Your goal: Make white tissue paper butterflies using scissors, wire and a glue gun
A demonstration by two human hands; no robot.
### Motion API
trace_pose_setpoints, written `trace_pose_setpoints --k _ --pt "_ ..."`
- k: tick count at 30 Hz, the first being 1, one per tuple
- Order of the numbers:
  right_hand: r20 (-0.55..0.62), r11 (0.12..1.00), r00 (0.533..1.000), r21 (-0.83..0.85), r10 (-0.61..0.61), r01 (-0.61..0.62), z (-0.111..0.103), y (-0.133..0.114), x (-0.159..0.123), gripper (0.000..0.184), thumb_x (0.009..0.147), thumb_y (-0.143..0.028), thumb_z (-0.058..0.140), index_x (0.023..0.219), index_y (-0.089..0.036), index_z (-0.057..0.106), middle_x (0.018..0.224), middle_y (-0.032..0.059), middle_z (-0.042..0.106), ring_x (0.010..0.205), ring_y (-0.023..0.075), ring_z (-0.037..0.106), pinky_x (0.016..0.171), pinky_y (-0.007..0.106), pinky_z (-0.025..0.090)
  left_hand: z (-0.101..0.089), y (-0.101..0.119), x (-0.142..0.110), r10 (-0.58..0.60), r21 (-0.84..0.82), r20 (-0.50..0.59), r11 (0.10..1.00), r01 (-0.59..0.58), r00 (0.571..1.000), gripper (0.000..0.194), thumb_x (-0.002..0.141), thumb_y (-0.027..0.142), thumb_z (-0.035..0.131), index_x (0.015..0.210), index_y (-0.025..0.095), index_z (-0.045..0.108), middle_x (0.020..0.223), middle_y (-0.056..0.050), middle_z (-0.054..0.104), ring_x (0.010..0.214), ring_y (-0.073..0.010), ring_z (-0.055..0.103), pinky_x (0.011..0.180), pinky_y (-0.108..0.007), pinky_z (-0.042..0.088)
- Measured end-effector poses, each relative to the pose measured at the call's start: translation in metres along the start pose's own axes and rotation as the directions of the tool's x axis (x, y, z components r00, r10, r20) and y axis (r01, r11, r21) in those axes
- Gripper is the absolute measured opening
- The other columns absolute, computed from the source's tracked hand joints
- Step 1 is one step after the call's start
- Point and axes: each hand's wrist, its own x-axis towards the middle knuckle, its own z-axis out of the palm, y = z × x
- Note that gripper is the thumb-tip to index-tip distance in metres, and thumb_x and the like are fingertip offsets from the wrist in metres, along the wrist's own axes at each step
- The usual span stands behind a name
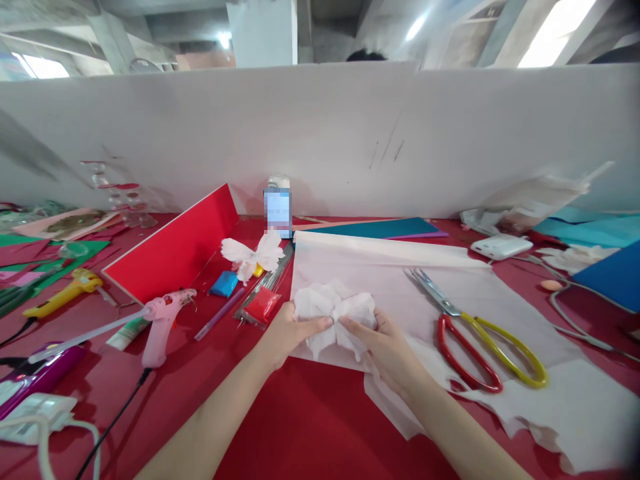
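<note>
Both my hands hold a crumpled white tissue-paper flower [334, 313] just above a large white tissue sheet [390, 280] on the red table. My left hand [290, 330] pinches its left half, thumb on top. My right hand [385, 350] grips its right half, fingers closed around the folds. A finished white paper flower [253, 257] lies further back, beside a bundle of thin wires [267, 283].
Scissors with red and yellow handles [475, 340] lie to the right on the tissue. A pink glue gun [163, 320], a yellow glue gun [65, 293], a red board [175, 250], coloured paper sheets [380, 228] and a white partition wall [320, 140] surround the spot.
</note>
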Motion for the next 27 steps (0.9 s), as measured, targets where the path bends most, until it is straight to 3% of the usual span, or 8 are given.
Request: trace_pose_setpoints --k 9,17,23,27 --pt "0.035 1.0 0.999 0.009 -0.021 0.021 -0.0007 0.0015 0.0007 0.035 0.072 -0.042 0.074 0.099 -0.022 0.063 0.089 0.0054 0.069 0.08 0.0204 0.065 0.065 0.026 0.052 -0.0047 -0.0076 0.002 0.0 -0.012 -0.017 1.0 -0.001 1.0 0.054 0.06 0.032 0.081 0.109 0.017 0.063 0.104 -0.011 0.07 0.097 -0.027 0.065 0.084 -0.038 0.052" --pt "-0.047 0.999 0.998 0.027 0.035 -0.034 0.0037 -0.0015 -0.0019 0.039 0.069 -0.041 0.076 0.098 -0.02 0.062 0.087 0.0061 0.07 0.073 0.0205 0.066 0.059 0.026 0.052 0.0031 -0.0008 -0.0007 0.015 -0.014 0.024 1.0 -0.014 1.0 0.046 0.064 0.035 0.079 0.104 0.016 0.065 0.102 -0.011 0.071 0.097 -0.027 0.066 0.085 -0.038 0.052" --pt "-0.02 0.993 0.999 0.111 0.047 -0.045 0.002 -0.0004 -0.0012 0.037 0.069 -0.037 0.076 0.099 -0.019 0.062 0.089 0.0061 0.07 0.078 0.0214 0.067 0.067 0.028 0.054 -0.002 -0.0067 0.002 -0.015 -0.012 -0.04 1.0 0.015 0.999 0.05 0.063 0.035 0.08 0.107 0.017 0.063 0.106 -0.011 0.07 0.099 -0.027 0.065 0.083 -0.037 0.053" --pt "-0.042 0.994 0.997 0.088 0.065 -0.061 0.0033 -0.0015 -0.0015 0.036 0.07 -0.037 0.076 0.098 -0.02 0.062 0.084 0.0041 0.07 0.07 0.0183 0.066 0.059 0.024 0.052 -0.0034 -0.0075 0.0013 -0.02 -0.012 -0.046 1.0 0.019 0.999 0.05 0.064 0.036 0.08 0.106 0.017 0.063 0.106 -0.011 0.07 0.099 -0.0264 0.065 0.083 -0.036 0.053"
